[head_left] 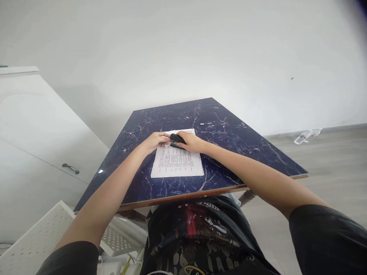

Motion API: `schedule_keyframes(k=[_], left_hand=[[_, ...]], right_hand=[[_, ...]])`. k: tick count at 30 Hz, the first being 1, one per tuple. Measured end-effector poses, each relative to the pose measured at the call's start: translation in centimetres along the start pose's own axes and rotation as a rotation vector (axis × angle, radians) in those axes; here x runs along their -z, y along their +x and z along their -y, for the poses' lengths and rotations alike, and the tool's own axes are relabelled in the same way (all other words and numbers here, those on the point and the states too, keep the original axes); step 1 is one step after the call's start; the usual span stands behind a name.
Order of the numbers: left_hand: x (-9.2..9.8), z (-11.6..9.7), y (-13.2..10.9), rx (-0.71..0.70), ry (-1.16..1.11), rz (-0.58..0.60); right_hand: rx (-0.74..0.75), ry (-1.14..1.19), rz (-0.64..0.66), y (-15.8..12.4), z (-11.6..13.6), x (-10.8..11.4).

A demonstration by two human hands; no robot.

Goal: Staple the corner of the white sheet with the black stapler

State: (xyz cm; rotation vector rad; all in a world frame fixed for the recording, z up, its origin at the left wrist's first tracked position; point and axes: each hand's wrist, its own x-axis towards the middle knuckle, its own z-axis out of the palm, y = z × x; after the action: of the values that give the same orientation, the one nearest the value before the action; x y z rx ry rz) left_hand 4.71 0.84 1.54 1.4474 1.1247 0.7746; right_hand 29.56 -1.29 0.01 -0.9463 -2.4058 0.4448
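Note:
A black stapler (177,138) lies over the upper part of a printed sheet of paper (177,168), its front end pointing left. My right hand (190,141) is wrapped round the stapler's right part. At the stapler's left tip, the fingers of my left hand (156,141) reach out over the paper's left edge; whether they pinch anything there is too small to tell. The paper rests flat on the dark blue marbled table (223,156). Behind the paper sits a small grey block (202,124), apart from both hands.
A white cabinet (34,126) with a dark handle stands at the left. White perforated baskets (37,240) are at the lower left. A clear plastic item (306,136) lies on the floor by the wall at the right.

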Motion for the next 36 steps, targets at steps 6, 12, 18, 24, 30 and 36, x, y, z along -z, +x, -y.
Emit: schedule_keyframes(k=[6,12,18,24,30,36], left_hand=[[0.3,0.2,0.0,0.020,-0.067,0.084],[0.0,0.0,0.2,-0.061,0.280,-0.173],[2.2,2.1,0.7,-0.052,1.008,-0.563],[2.5,3.2,1.6,-0.131,0.991,-0.443],[1.3,3.1,1.9,-0.236,0.694,-0.457],[1.2,3.0,1.6,-0.219,0.594,-0.525]], right_hand=[[-0.001,-0.012,0.002,0.0,0.1,-0.1],[-0.082,-0.063,0.004,-0.4,0.6,1.0],[-0.201,-0.024,-0.112,-0.6,-0.7,3.3],[-0.187,-0.004,-0.136,-0.9,-2.7,4.1],[-0.002,0.055,-0.029,-0.7,-0.6,2.6],[0.011,0.044,0.042,-0.7,-0.1,3.6]])
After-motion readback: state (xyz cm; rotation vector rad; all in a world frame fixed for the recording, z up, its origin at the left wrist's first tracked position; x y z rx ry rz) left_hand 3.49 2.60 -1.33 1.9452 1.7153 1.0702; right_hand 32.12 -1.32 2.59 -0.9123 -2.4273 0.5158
